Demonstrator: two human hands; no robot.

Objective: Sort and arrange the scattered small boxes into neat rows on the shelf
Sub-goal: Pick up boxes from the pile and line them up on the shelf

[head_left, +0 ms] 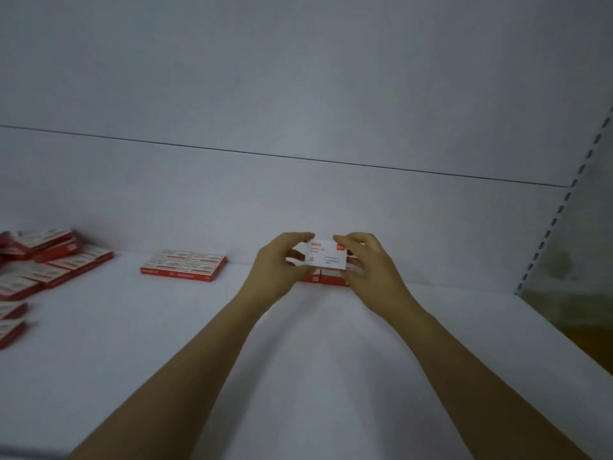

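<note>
White shelving filled the view, and the box was held toward the back of the shelf, right of centre, with its pale printed face turned to the camera. The left hand pinched its left end and the right hand its right end, fingers curled round the edges. It hung just above some red boxes lying against the back panel; whether it touched them could not be told, as the hands hid the join.

The step in hand looked to be setting this box onto or beside those red ones to build a row. The next move would call for squaring its edges with the ones beneath, lowering it flat, and letting go with both hands without nudging them.

No bin or tray showed; the shelf alone held the stock. Left of the hands lay a tidy block of four boxes, two by two. At the far left a heap of overlapping, tilted boxes was not yet sorted. A slotted upright closed the right side.
</note>
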